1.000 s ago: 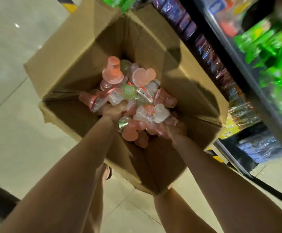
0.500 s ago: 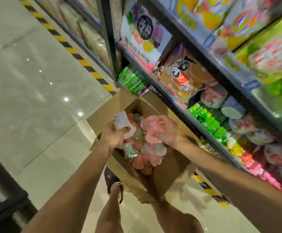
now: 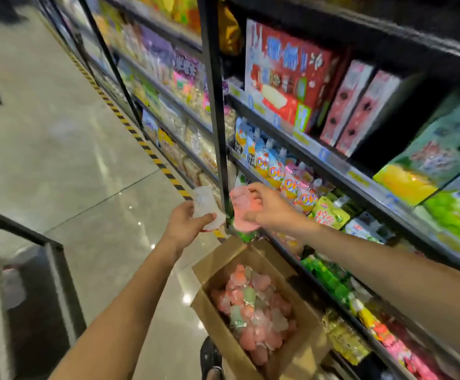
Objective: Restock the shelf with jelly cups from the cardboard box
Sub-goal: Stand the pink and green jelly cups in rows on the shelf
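Observation:
An open cardboard box [image 3: 209,272] stands on the floor by the shelving, holding several pink, green and clear jelly cups [image 3: 253,305]. My left hand [image 3: 185,224] is raised above the box, shut on a clear white jelly cup [image 3: 205,205]. My right hand [image 3: 270,207] is beside it, shut on pink jelly cups [image 3: 241,208], close to the black shelf upright [image 3: 218,127]. Both hands hover in front of the shelf [image 3: 333,165] at the level of the drink pouches.
The shelves on the right are packed with drink pouches [image 3: 275,171], red and pink boxes [image 3: 286,72] and green packs [image 3: 327,281]. A yellow-black stripe [image 3: 130,127] runs along the glossy floor. A dark metal stand [image 3: 28,283] is at left. My foot [image 3: 212,360] shows below the box.
Both hands have lifted out of the box with jelly cups and risen to shelf height. The view has tilted up from the box to the shelves.

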